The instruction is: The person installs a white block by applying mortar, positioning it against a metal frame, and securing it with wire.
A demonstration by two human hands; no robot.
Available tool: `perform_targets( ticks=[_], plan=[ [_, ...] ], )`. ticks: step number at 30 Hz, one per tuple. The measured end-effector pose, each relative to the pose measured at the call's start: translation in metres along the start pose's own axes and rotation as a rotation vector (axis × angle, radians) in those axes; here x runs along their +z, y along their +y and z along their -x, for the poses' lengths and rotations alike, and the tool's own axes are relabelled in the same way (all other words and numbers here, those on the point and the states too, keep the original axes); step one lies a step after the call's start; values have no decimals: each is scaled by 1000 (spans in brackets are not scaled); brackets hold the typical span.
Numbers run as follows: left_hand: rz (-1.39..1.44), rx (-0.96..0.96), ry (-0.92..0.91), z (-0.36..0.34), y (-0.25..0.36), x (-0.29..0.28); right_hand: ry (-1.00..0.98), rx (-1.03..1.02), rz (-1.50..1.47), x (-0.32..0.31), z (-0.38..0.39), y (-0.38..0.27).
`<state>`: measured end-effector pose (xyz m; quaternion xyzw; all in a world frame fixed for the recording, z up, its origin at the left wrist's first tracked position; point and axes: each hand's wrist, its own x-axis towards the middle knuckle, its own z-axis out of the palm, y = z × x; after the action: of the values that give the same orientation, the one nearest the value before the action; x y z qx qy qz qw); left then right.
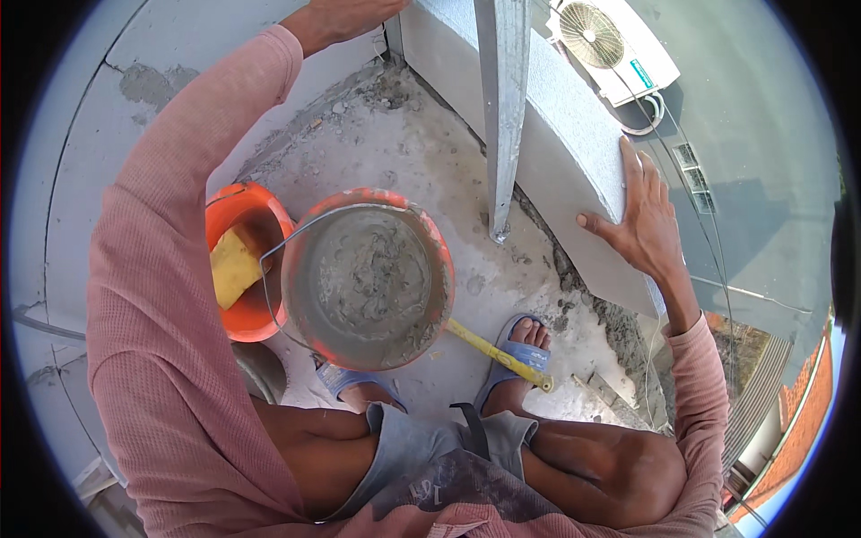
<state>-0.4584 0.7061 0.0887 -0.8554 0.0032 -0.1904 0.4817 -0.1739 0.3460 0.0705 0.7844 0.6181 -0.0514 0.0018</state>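
Note:
A long pale block (574,170), grey-white and bowed by the lens, stands on rough mortar along the ledge. My right hand (641,220) lies against its near end, thumb on the inner edge and fingers spread over the outer side. Toward the block's far end reaches my left hand (345,20), fingers stretched out flat and partly cut off by the picture's top. Between my arms sits an orange bucket (446,255) of wet grey mortar (372,273). A second orange bucket (247,314) beside it has a yellow sponge (235,269) inside.
A metal post (502,108) rises just inside the block. A yellow-handled tool (502,354) lies by my sandalled foot (518,359), partly hidden by the mortar bucket. Beyond the block is a drop, with an air-conditioner unit (614,45), hanging cables and a tiled roof (794,421).

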Motion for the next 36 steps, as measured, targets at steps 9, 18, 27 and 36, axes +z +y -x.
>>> perform_targets(
  ticks=[9, 18, 27, 36],
  plan=[
    [-119, 28, -413, 14, 18, 76, 126, -5, 59, 16, -1, -1],
    [95, 28, -293, 35, 9, 92, 111, 69, 46, 12, -3, -10],
    [345, -49, -288, 21, 10, 64, 158, 56, 88, 15, -1, -11],
    [584, -1453, -379, -33, -28, -16, 133, 80, 51, 16, 0, -11]
  ],
)
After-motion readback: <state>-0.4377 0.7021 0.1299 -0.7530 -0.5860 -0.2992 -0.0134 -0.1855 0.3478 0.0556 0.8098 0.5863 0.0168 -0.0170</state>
